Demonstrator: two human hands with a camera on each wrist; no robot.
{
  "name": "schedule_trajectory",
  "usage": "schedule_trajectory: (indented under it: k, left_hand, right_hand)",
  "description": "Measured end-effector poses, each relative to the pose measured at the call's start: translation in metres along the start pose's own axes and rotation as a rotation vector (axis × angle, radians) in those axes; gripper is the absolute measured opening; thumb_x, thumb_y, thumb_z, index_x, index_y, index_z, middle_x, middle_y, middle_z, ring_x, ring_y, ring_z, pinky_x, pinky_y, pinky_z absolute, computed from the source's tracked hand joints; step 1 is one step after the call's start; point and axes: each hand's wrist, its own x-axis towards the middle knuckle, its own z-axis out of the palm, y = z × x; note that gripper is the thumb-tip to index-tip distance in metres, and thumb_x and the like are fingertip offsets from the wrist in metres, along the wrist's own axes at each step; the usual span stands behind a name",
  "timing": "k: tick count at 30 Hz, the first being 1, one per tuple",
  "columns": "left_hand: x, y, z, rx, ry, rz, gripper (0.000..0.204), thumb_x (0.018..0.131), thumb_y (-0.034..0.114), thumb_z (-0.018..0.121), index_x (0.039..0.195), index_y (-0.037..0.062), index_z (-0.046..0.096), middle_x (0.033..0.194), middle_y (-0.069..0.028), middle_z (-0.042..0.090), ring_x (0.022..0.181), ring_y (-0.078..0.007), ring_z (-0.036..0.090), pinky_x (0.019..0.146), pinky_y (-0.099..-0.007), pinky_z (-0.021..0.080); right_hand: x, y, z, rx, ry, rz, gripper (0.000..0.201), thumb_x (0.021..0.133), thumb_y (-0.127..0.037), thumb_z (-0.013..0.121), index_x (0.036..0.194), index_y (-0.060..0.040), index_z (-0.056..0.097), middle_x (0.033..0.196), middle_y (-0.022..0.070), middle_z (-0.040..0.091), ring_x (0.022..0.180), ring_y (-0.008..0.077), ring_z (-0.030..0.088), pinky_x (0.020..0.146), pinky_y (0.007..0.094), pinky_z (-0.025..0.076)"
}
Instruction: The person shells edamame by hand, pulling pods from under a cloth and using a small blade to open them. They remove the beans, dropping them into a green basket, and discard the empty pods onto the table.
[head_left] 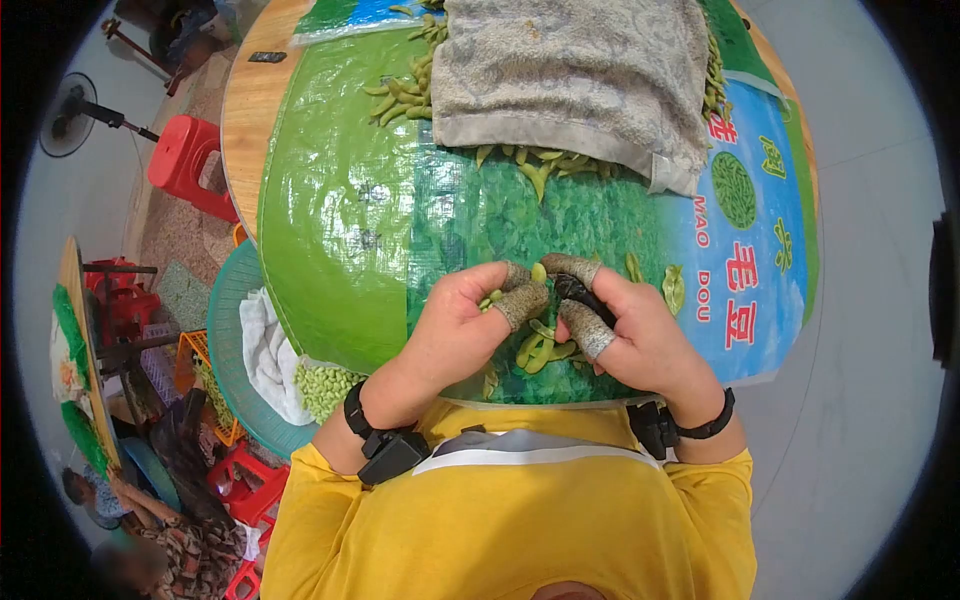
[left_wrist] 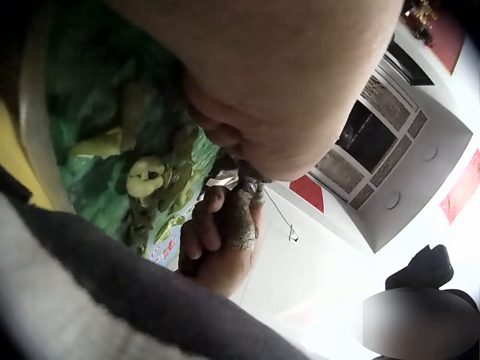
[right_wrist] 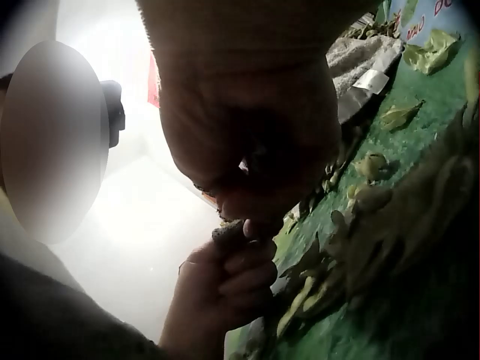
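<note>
Centre of the frame: the left hand (head_left: 445, 330), fingertips wrapped in grey-brown covering, pinches 1 small yellow-green bean pod (head_left: 539, 272); whether the right hand's (head_left: 650, 335) bent-fingered grip also pinches it cannot be told. A loose pinch could drop it among the flat green pods (head_left: 537, 350) below.
</note>
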Motion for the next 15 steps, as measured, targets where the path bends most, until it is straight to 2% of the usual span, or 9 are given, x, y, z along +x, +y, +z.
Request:
schedule_trajectory:
  k: [7, 9, 13, 15]
  left_hand:
    - [0.001, -0.006, -0.001, 0.141, 0.04, 0.123, 0.012, 0.084, 0.011, 0.059, 0.088, 0.0002, 0.062, 0.073, -0.0034, 0.061, 0.068, -0.0058, 0.051, 0.06, -0.0246, 0.044]
    - [0.001, -0.007, -0.001, 0.183, 0.054, 0.138, 0.012, 0.084, 0.011, 0.059, 0.088, 0.0001, 0.062, 0.071, -0.0047, 0.06, 0.066, -0.006, 0.051, 0.059, -0.0251, 0.044]
    - [0.001, -0.009, -0.002, 0.224, 0.074, 0.162, 0.012, 0.082, 0.011, 0.06, 0.087, 0.0006, 0.062, 0.069, -0.0092, 0.059, 0.064, -0.0075, 0.051, 0.058, -0.0266, 0.044]
    - [0.0, -0.007, -0.002, 0.259, 0.077, 0.167, 0.011, 0.081, 0.01, 0.06, 0.087, 0.0008, 0.062, 0.07, -0.0103, 0.059, 0.064, -0.0079, 0.052, 0.058, -0.0268, 0.044]
  right_hand:
    - [0.002, -0.001, 0.002, 0.054, -0.025, 0.057, 0.049, 0.08, -0.002, 0.048, 0.128, -0.0066, 0.045, 0.077, 0.0076, 0.063, 0.071, 0.0159, 0.063, 0.067, 0.0275, 0.048]
    - [0.002, 0.002, 0.004, 0.128, -0.005, 0.019, 0.048, 0.083, -0.001, 0.048, 0.131, -0.0086, 0.045, 0.071, -0.0049, 0.057, 0.056, 0.0029, 0.045, 0.05, 0.0185, 0.037]
    - [0.003, 0.005, 0.005, 0.122, -0.008, 0.005, 0.048, 0.083, -0.001, 0.047, 0.131, -0.0085, 0.045, 0.072, -0.0046, 0.057, 0.056, 0.003, 0.045, 0.05, 0.0182, 0.037]
    - [0.005, 0.014, 0.008, 0.054, 0.014, -0.07, 0.049, 0.083, -0.001, 0.046, 0.132, -0.0089, 0.044, 0.074, -0.0036, 0.057, 0.056, 0.0031, 0.044, 0.051, 0.0179, 0.037]
